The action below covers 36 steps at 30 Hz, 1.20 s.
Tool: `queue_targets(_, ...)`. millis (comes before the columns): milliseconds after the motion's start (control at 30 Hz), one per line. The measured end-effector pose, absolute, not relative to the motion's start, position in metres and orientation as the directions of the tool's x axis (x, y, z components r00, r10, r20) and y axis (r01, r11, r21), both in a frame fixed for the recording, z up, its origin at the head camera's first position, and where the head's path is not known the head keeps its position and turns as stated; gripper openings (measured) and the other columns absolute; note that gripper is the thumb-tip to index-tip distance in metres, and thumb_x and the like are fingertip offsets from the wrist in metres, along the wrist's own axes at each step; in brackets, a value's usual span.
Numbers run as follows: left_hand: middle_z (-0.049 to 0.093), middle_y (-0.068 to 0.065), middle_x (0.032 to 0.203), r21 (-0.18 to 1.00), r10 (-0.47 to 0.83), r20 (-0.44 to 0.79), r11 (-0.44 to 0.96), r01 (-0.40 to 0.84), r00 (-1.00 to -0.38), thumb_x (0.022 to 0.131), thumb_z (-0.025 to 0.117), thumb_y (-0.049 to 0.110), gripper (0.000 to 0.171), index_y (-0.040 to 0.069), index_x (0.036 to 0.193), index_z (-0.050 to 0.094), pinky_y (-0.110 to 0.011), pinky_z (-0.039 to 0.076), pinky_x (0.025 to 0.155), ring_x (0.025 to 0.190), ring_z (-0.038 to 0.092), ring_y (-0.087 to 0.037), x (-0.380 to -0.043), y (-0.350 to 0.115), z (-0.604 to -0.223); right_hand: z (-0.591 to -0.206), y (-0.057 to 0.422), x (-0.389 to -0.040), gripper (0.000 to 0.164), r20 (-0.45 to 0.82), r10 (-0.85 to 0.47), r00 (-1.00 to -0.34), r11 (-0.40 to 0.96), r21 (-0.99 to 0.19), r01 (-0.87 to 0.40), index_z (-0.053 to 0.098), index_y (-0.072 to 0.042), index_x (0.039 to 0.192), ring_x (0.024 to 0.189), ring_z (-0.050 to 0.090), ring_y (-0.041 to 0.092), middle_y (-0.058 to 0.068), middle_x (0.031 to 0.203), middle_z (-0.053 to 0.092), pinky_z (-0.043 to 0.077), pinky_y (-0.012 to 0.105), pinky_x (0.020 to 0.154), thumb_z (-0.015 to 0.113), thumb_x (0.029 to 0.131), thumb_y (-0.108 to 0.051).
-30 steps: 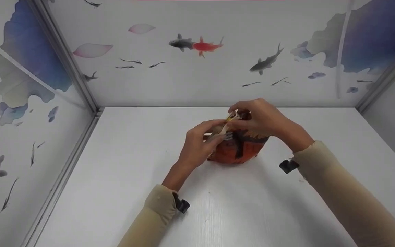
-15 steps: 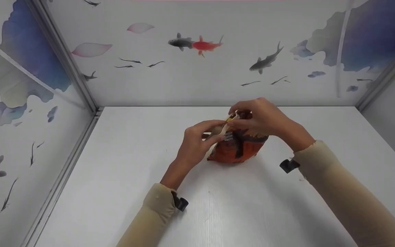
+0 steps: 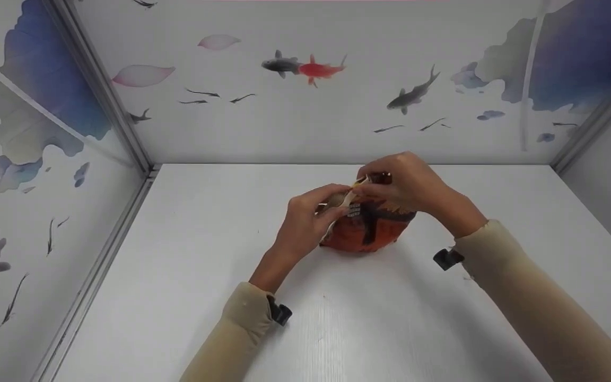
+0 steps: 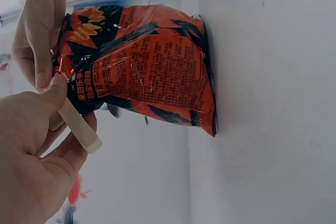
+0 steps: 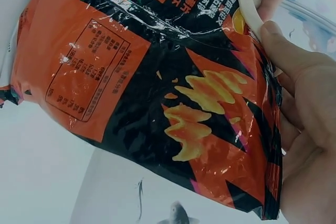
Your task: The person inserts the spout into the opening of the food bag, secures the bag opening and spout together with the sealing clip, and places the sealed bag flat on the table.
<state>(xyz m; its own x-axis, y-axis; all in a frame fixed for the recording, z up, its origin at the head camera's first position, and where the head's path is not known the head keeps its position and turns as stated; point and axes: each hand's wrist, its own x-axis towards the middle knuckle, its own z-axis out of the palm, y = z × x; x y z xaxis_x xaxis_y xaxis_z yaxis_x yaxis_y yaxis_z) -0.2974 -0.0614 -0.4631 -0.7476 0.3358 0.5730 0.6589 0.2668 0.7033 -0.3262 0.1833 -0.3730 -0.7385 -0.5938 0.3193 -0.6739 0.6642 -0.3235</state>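
An orange and black snack bag (image 3: 366,231) stands on the white table with printed text and yellow crisp pictures on it. Across its top edge lies a cream bag clip (image 4: 80,127), a long narrow strip. My left hand (image 3: 303,223) pinches the clip between thumb and fingers at the left of the bag top. Close beside it, my right hand (image 3: 411,180) grips the top edge of the bag, with the thumb against the clip in the right wrist view. Fingers cover part of the clip, so I cannot tell whether it is fastened.
The white table (image 3: 204,254) carries a few tiny crumbs. A back wall (image 3: 311,127) printed with fish stands close behind the bag. Side panels with metal rails (image 3: 101,244) bound the table. A small black camera (image 3: 447,258) sits at each sleeve cuff.
Both hands stay at the bag top. The right fingers shift very slightly along the bag's edge; the bag and left hand keep nearly the same place.
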Motion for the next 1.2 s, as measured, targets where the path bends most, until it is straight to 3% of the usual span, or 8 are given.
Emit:
queue_targets(167, 0.074, 0.003, 0.134, 0.701, 0.337, 0.561, 0.292, 0.651, -0.756, 0.104, 0.074, 0.024, 0.038, 0.025, 0.142, 0.069, -0.024, 0.063, 0.094, 0.118, 0.074, -0.010, -0.296, -0.062, -0.463, -0.372, 0.183, -0.325, 0.023, 0.287, -0.590, -0.755, 0.673, -0.342, -0.656, 0.080, -0.018, 0.116, 0.084, 0.069, 0.010, -0.004, 0.099, 0.078, 0.062, 0.031, 0.075, 0.082, 0.099, -0.032)
queue_targets(400, 0.070, 0.002, 0.131, 0.709, 0.330, 0.554, 0.294, 0.641, -0.764, 0.103, 0.077, 0.025, 0.037, 0.022, 0.138, 0.069, -0.022, 0.063, 0.092, 0.118, 0.073, -0.008, -0.297, -0.060, -0.464, -0.372, 0.184, -0.326, 0.013, 0.321, -0.622, -0.714, 0.620, -0.356, -0.700, 0.082, -0.018, 0.107, 0.080, 0.070, 0.008, -0.006, 0.094, 0.079, 0.062, 0.029, 0.072, 0.082, 0.099, -0.028)
queue_targets(667, 0.067, -0.001, 0.132, 0.712, 0.336, 0.540, 0.306, 0.632, -0.771, 0.104, 0.075, 0.024, 0.042, 0.020, 0.145, 0.067, -0.022, 0.062, 0.096, 0.121, 0.069, -0.008, -0.297, -0.057, -0.464, -0.374, 0.185, -0.327, 0.012, 0.343, -0.637, -0.691, 0.583, -0.373, -0.722, 0.083, -0.017, 0.108, 0.082, 0.072, 0.008, -0.005, 0.098, 0.080, 0.062, 0.026, 0.073, 0.082, 0.099, -0.026)
queue_targets(1067, 0.064, -0.003, 0.134, 0.755, 0.322, 0.488, 0.311, 0.577, -0.811, 0.106, 0.073, 0.020, 0.035, 0.014, 0.139, 0.065, -0.024, 0.060, 0.102, 0.124, 0.067, -0.011, -0.293, -0.054, -0.460, -0.383, 0.191, -0.327, 0.029, 0.362, -0.626, -0.690, 0.541, -0.436, -0.719, 0.078, -0.016, 0.129, 0.079, 0.069, 0.011, -0.003, 0.105, 0.080, 0.062, 0.023, 0.070, 0.079, 0.101, -0.025)
queue_targets(1200, 0.064, -0.003, 0.134, 0.759, 0.320, 0.483, 0.310, 0.572, -0.815, 0.106, 0.073, 0.020, 0.034, 0.013, 0.138, 0.064, -0.024, 0.060, 0.103, 0.124, 0.066, -0.011, -0.292, -0.055, -0.460, -0.388, 0.192, -0.326, 0.032, 0.356, -0.591, -0.723, 0.551, -0.476, -0.685, 0.074, -0.018, 0.133, 0.083, 0.073, 0.010, -0.002, 0.108, 0.081, 0.062, 0.022, 0.072, 0.077, 0.103, -0.029)
